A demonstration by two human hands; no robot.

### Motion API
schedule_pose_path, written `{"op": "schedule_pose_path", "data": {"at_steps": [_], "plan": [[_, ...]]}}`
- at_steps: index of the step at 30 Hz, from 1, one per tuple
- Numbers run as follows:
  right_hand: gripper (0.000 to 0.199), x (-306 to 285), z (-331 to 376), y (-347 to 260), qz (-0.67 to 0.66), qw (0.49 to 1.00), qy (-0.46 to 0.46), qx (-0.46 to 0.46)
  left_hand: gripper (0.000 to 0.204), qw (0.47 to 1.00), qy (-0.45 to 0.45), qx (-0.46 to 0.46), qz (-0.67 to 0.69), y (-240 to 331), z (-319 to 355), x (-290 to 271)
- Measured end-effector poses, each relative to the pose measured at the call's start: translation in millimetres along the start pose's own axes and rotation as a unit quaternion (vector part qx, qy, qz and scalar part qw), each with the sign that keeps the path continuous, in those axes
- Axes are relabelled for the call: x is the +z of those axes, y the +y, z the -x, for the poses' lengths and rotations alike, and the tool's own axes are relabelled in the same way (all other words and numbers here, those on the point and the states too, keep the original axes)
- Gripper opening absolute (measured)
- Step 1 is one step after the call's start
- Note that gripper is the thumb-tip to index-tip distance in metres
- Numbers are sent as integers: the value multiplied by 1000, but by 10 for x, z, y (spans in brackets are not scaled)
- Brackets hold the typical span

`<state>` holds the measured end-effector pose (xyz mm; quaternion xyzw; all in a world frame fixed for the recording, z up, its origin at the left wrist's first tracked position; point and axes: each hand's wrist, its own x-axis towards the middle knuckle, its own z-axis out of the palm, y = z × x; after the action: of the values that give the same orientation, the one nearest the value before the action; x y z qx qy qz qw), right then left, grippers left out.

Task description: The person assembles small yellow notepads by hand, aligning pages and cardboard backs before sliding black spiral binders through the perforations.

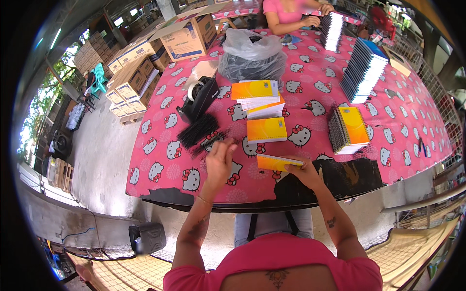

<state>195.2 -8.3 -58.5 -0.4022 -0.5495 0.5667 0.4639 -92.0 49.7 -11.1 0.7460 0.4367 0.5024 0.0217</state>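
My right hand [305,173] grips a small yellow-orange notepad [273,163] by its right end, tilted above the table's near edge. My left hand [221,159] is at the near edge of a pile of black spiral binding coils [198,133], its fingers drawn together. Whether a coil is between those fingertips is too small to tell. Just beyond the held pad lies a stack of yellow-orange pads [267,130], with another, fanned stack [253,90] behind it. To the right stands a stack of pads with black coils along its side [350,127].
A black tape dispenser [200,101] and a grey plastic bag [252,58] sit farther back. Tall stacks of spiral notebooks [363,70] stand at right. Across the pink tablecloth [310,87], a person [286,15] handles another notebook stack [332,31]. Cardboard boxes [187,40] are at far left.
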Motion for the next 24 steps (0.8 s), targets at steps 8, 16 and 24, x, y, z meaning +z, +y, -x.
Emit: {"op": "schedule_pose_path", "data": {"at_steps": [8, 16, 24], "plan": [[33, 27, -13, -49, 3, 1000, -15, 7, 18, 990, -85, -47, 104, 335, 262, 62], [32, 13, -1, -58, 6, 1000, -6, 3, 16, 975, -149, -113, 122, 397, 189, 37], [31, 3, 12, -87, 41, 999, -19, -4, 24, 974, -173, 51, 137, 344, -142, -8]]}}
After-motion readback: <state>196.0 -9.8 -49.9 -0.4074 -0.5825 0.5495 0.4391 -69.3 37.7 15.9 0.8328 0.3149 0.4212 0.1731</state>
